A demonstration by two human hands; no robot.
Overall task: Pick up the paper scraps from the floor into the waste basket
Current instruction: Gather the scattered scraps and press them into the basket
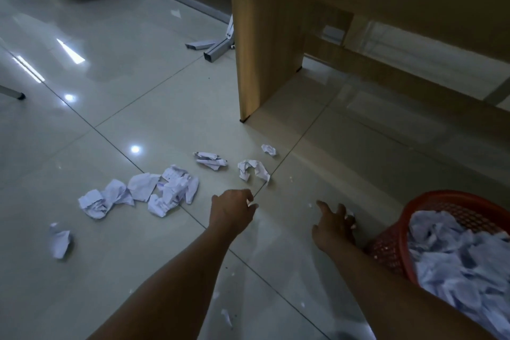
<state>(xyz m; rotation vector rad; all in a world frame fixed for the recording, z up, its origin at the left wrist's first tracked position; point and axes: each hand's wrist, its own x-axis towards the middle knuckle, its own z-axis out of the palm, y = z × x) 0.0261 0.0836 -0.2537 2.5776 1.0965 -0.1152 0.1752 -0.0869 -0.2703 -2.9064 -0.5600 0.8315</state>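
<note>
Several crumpled white paper scraps lie on the glossy tiled floor: a cluster (165, 190) left of my hands, one alone (59, 240) at far left, and three more (211, 160) (252, 168) (269, 149) ahead. My left hand (231, 210) hovers low over the floor, fingertips pinched on a tiny white bit. My right hand (334, 225) is down beside the red mesh waste basket (441, 197), index finger stretched out and the other fingers curled on a small scrap (350, 213). The basket at lower right is heaped with crumpled paper (455, 251).
A wooden desk side panel (265, 36) stands just beyond the scraps, with open floor under the desk to its right. Grey metal legs (212, 47) lie behind it. A chair foot (16, 94) is at far left. Tiny paper bits (226, 316) dot the floor near me.
</note>
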